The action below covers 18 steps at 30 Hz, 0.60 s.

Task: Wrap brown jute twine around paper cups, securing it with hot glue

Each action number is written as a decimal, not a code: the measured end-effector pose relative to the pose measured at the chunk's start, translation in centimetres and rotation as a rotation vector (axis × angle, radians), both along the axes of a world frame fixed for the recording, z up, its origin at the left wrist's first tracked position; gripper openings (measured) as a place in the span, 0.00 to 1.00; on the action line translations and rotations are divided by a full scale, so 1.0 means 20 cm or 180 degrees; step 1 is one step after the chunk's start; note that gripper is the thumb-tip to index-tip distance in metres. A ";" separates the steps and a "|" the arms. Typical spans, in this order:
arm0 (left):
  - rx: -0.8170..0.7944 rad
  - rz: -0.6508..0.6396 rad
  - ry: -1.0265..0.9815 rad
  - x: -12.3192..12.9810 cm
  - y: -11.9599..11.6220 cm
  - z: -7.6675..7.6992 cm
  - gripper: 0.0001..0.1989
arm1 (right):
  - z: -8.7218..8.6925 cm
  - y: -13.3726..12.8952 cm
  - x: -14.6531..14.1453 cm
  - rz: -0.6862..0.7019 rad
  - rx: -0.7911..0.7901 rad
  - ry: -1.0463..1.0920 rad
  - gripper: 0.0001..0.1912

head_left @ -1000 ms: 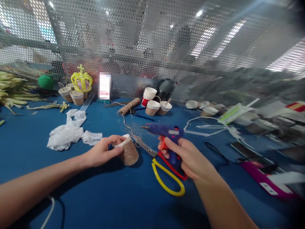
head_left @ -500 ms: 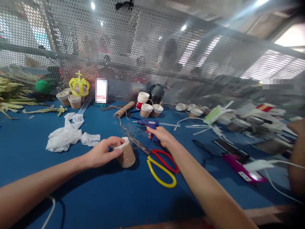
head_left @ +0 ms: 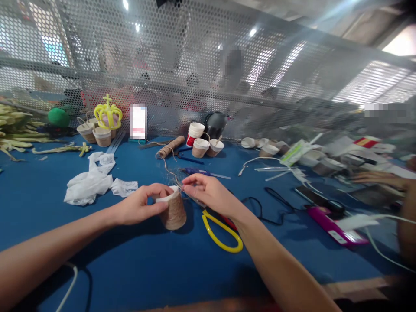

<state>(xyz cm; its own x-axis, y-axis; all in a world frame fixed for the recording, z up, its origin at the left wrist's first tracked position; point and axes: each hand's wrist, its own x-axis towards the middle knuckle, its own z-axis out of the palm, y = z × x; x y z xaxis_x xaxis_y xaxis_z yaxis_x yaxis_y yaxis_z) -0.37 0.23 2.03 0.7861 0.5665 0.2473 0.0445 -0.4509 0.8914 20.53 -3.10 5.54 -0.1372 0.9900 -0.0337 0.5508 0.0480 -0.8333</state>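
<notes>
My left hand [head_left: 144, 203] grips the rim of a small cup [head_left: 175, 211] wrapped in brown twine, which sits tilted on the blue table. Close to the cup's right side is my right hand [head_left: 208, 193], its fingers bent near the twine [head_left: 169, 170]; whether they pinch the twine is too small to tell. The twine runs back to a spool [head_left: 170, 147]. Behind my right hand a blue glue gun [head_left: 195, 171] lies on the table, partly hidden. Scissors [head_left: 224, 234] with yellow and red handles lie under my right wrist.
White cloth scraps [head_left: 87, 186] lie at the left. Several wrapped cups [head_left: 200, 148] and a yellow crown [head_left: 108, 116] stand along the perforated screen. To the right are a magenta device [head_left: 336, 227], cables and another person's hand [head_left: 378, 177].
My right hand has let go of the glue gun, which now lies on the table, and has moved left to the cup. Another person's hand has come into view at right.
</notes>
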 end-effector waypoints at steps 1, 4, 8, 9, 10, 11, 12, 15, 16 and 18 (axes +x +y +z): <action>-0.0025 -0.0058 -0.0024 0.00 0.00 0.01 0.09 | 0.01 -0.02 -0.02 0.0049 -0.0092 0.0093 0.13; -0.0169 -0.0226 0.0003 0.00 0.00 0.01 0.10 | 0.01 -0.07 -0.05 0.0017 -0.0275 0.0209 0.10; -0.0356 -0.0302 0.0133 0.00 0.01 0.00 0.11 | 0.01 -0.09 -0.03 0.0107 -0.0066 0.0101 0.08; -0.0369 -0.0294 0.0164 -0.01 0.01 0.00 0.11 | 0.01 -0.09 -0.02 0.0122 0.0006 0.0049 0.08; -0.0368 -0.0291 0.0194 -0.01 0.02 0.00 0.11 | 0.01 -0.10 -0.02 0.0144 0.0047 -0.0001 0.08; -0.0357 -0.0289 0.0214 -0.01 0.02 0.00 0.11 | 0.01 -0.10 -0.02 0.0167 0.0054 -0.0040 0.08; -0.0347 -0.0296 0.0229 -0.01 0.02 0.00 0.10 | 0.01 -0.10 -0.02 0.0186 0.0043 -0.0068 0.08; -0.0343 -0.0351 0.0258 -0.01 0.02 -0.01 0.10 | 0.00 -0.10 -0.02 0.0211 0.0007 -0.0139 0.08; -0.0356 -0.0369 0.0272 -0.01 0.02 -0.01 0.10 | 0.00 -0.10 -0.02 0.0217 -0.0009 -0.0160 0.08; -0.0382 -0.0388 0.0283 0.00 0.02 0.00 0.10 | 0.00 -0.10 -0.02 0.0229 -0.0034 -0.0192 0.08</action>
